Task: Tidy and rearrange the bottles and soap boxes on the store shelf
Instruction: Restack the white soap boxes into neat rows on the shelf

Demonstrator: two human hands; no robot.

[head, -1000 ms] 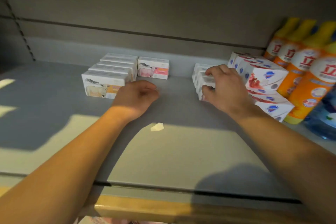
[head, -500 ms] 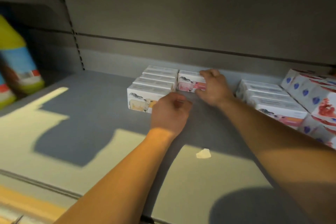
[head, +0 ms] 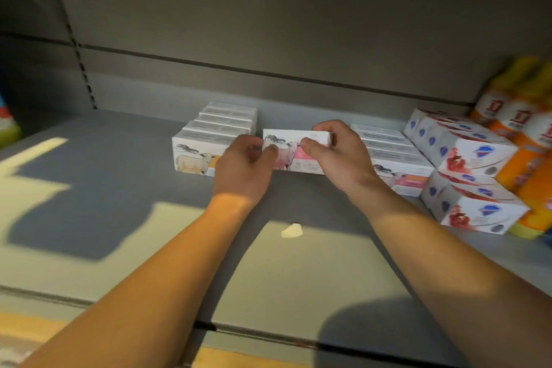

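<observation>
Already several soap boxes are sitting in neat rows, so the tidying is looking partly done. Taking the pink-banded soap box (head: pixel 294 154) as the landmark: both hands are gripping it, the left hand (head: pixel 243 169) pinching its left end and the right hand (head: pixel 339 155) curling over its top and right end, holding it near the back of the shelf (head: pixel 119 188). Just to its left a row of yellow-banded boxes (head: pixel 209 140) is lining up front to back; just to its right a row of matching pink-banded boxes (head: pixel 394 155) is waiting, likely where it belongs. Further right, blue-shield boxes (head: pixel 466 176) are lying stacked and skewed, with orange bottles (head: pixel 525 140) beyond them, both seemingly needing straightening. Nearer the shelf's front edge than the landmark, a small paper scrap (head: pixel 291 231) is lying. Every box is looking sealed, its contents hidden.
</observation>
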